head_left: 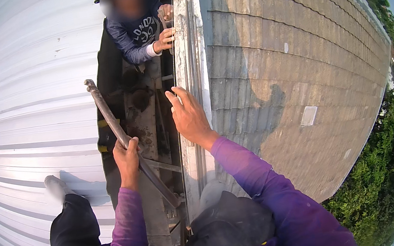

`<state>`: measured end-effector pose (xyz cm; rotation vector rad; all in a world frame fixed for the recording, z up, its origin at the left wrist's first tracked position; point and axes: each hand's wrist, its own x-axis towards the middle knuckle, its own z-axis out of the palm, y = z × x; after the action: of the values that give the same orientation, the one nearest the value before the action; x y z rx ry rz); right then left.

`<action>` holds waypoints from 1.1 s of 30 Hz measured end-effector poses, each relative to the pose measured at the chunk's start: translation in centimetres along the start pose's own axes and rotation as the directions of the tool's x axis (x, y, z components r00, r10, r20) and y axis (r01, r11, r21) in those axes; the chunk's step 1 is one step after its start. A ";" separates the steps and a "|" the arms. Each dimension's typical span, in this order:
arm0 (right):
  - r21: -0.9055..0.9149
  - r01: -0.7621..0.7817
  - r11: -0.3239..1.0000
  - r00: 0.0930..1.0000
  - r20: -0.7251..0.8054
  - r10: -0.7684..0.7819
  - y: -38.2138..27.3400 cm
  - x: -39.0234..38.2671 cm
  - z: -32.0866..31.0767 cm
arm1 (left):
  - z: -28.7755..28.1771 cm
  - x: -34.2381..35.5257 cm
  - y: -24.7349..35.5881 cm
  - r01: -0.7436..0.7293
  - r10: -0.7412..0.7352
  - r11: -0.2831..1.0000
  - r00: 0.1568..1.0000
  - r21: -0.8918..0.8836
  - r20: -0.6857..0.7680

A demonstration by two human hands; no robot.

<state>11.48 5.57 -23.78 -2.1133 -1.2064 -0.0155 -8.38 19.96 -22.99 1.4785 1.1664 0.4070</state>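
My left hand (126, 160) is wrapped around the middle of a long, worn metal crowbar (111, 120). The crowbar slants over the gap between two roofs, its upper end toward the metal sheeting and its curved lower end near the wall edge. My right hand (191, 116) is raised at the pale ledge (186, 37) along the tiled roof, fingers apart, with nothing in it. Whether its palm touches the ledge is hard to tell. Farther off, a co-worker (139, 34) in a dark blue top stands in the gap with both hands at the ledge, one beside a narrow tool (162, 19).
White corrugated metal roofing (25, 114) lies left, with my left shoe (56, 189) on it. A sloping tiled roof (296, 66) rises on the right, trees (386, 180) beyond it. The dark gap (139, 101) holds beams and dirt-covered boards.
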 end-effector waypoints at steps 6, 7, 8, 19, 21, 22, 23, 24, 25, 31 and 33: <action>0.388 -0.303 0.870 0.927 -0.090 0.363 -1.2 -2.2 -7.2 | -0.7 -4.7 7.3 -0.097 0.098 0.995 0.993 -0.024 0.061; 0.483 -0.364 0.796 0.900 -0.039 0.435 -1.6 -1.9 -8.6 | -0.8 -5.3 8.6 -0.117 0.118 0.993 0.989 -0.014 0.084; 0.563 -0.422 0.711 0.865 0.017 0.501 -1.9 -1.5 -10.2 | -0.6 -5.9 10.0 -0.127 0.131 0.991 0.981 -0.033 0.141; 0.892 0.062 0.448 0.937 -0.207 0.283 -6.2 5.3 -22.1 | 4.7 -8.2 16.2 -0.629 0.378 0.775 0.541 0.063 0.751; 0.988 0.107 0.113 0.952 -0.135 0.273 -4.3 3.9 -22.0 | 5.6 -8.4 15.8 -0.637 0.380 0.771 0.464 0.004 0.800; 0.992 0.126 0.008 0.947 -0.123 0.297 -4.2 3.0 -21.8 | 6.1 -8.5 15.6 -0.642 0.378 0.766 0.424 -0.022 0.823; 0.984 0.144 -0.104 0.943 -0.104 0.316 -4.1 2.2 -21.4 | 6.3 -8.7 15.3 -0.640 0.363 0.769 0.426 -0.008 0.828; 0.982 0.147 -0.119 0.927 -0.095 0.363 -3.8 1.2 -20.7 | 6.5 -9.0 14.9 -0.638 0.348 0.770 0.429 0.006 0.834; 0.979 0.158 -0.128 0.907 -0.092 0.411 -3.7 0.3 -20.3 | 6.6 -9.2 14.6 -0.640 0.335 0.768 0.423 0.016 0.842; 0.992 0.121 -0.041 0.746 -0.063 0.662 -4.5 -2.2 -20.6 | 5.7 -10.0 13.8 -0.607 0.153 0.783 0.400 0.136 0.904; 0.985 0.167 0.050 0.751 -0.160 0.641 -4.8 -2.6 -22.4 | 4.8 -9.4 13.2 -0.694 0.210 0.711 0.366 0.115 0.907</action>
<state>13.36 -7.56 -4.92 -0.7983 -0.1198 0.2485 -3.15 11.52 -9.34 2.1082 -0.0546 -0.3149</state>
